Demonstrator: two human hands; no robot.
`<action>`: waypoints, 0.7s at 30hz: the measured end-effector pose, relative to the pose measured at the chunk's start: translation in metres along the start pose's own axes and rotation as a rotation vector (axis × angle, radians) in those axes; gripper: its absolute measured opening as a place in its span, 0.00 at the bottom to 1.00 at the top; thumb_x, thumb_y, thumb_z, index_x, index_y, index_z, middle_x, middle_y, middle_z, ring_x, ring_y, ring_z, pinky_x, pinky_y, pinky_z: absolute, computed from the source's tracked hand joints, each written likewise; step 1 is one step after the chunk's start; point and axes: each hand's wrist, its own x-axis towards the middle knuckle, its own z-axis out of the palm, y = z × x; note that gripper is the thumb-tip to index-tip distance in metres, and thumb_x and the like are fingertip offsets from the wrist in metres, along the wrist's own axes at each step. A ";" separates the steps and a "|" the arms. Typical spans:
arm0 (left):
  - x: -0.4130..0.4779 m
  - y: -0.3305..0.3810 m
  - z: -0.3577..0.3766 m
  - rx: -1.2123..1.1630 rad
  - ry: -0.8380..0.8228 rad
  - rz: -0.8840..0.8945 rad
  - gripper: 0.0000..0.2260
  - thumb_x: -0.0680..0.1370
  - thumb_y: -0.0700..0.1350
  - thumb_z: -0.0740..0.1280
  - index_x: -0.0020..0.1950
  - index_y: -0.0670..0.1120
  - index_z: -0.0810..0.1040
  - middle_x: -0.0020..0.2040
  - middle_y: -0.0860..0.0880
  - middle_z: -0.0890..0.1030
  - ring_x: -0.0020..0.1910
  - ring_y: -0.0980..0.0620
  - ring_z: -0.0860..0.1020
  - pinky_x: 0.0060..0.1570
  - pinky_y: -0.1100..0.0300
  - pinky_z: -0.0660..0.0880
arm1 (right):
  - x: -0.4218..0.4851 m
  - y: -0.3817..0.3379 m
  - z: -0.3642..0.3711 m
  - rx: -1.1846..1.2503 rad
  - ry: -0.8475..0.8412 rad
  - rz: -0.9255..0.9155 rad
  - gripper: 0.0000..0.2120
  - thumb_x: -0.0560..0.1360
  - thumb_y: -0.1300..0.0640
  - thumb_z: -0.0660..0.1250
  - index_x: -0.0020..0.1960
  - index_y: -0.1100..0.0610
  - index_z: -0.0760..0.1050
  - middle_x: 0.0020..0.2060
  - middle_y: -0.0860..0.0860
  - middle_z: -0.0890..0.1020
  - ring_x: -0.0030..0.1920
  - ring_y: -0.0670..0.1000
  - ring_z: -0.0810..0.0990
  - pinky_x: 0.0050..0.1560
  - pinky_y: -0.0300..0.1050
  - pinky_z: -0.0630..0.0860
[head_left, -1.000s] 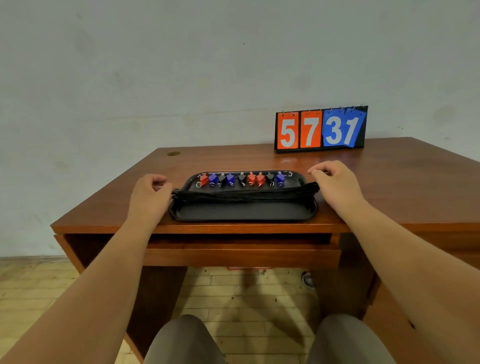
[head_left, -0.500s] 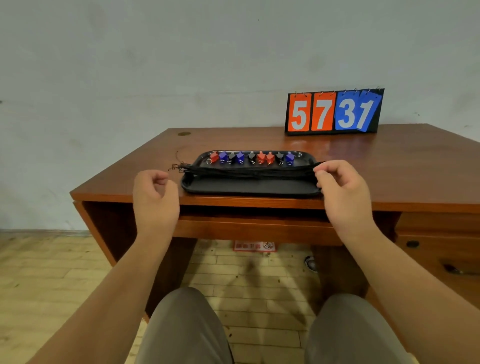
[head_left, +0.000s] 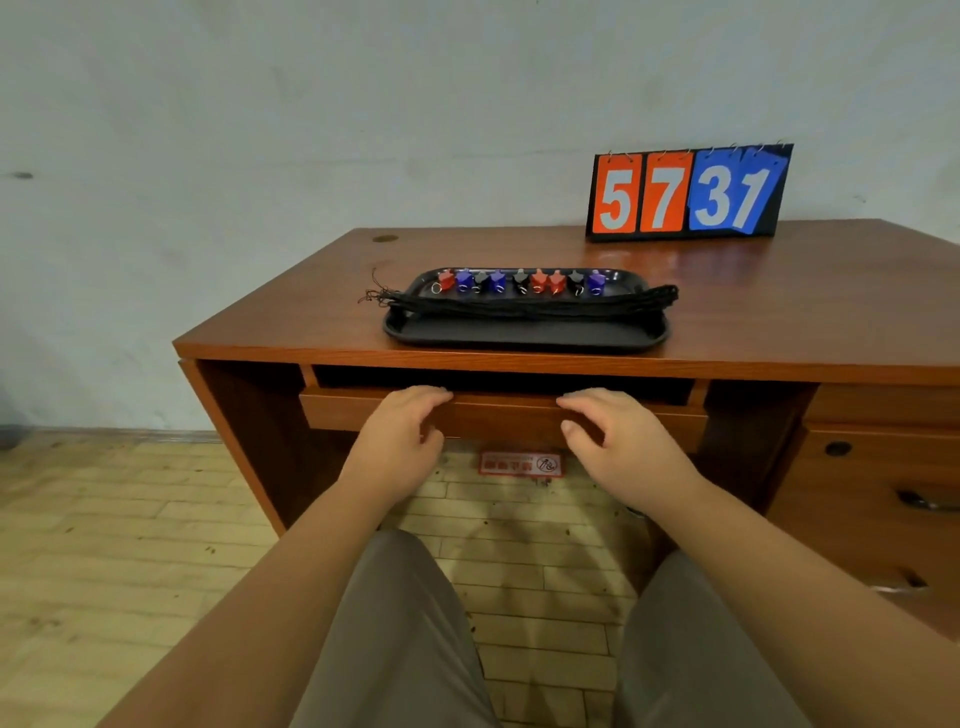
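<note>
Head view: the drawer (head_left: 504, 420) lies just ahead, its long axis running left-right, and the left hand (head_left: 397, 441) and right hand (head_left: 623, 447) (equally near) both grip its top edge.

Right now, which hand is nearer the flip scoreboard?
Right. The right hand holds the drawer front below and left of the scoreboard; the left hand holds it further left.
</note>
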 end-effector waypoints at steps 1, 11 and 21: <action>-0.001 -0.002 0.002 0.030 -0.010 0.014 0.25 0.82 0.39 0.68 0.80 0.49 0.74 0.78 0.51 0.74 0.79 0.51 0.67 0.81 0.52 0.63 | -0.001 0.002 0.004 -0.053 -0.031 0.004 0.23 0.86 0.46 0.63 0.79 0.49 0.74 0.75 0.44 0.77 0.77 0.46 0.70 0.80 0.52 0.68; -0.007 0.006 0.006 0.107 0.068 -0.006 0.19 0.80 0.44 0.69 0.72 0.51 0.77 0.67 0.55 0.78 0.67 0.52 0.72 0.69 0.51 0.73 | -0.002 -0.009 0.016 -0.219 0.078 0.017 0.23 0.83 0.45 0.66 0.76 0.50 0.77 0.69 0.44 0.79 0.70 0.49 0.74 0.73 0.52 0.68; -0.020 0.007 -0.018 0.024 0.061 -0.104 0.16 0.83 0.40 0.64 0.57 0.56 0.89 0.58 0.57 0.84 0.62 0.53 0.77 0.66 0.50 0.76 | -0.017 -0.024 0.006 -0.092 0.118 0.006 0.12 0.83 0.50 0.66 0.59 0.48 0.88 0.52 0.41 0.82 0.55 0.47 0.76 0.61 0.51 0.77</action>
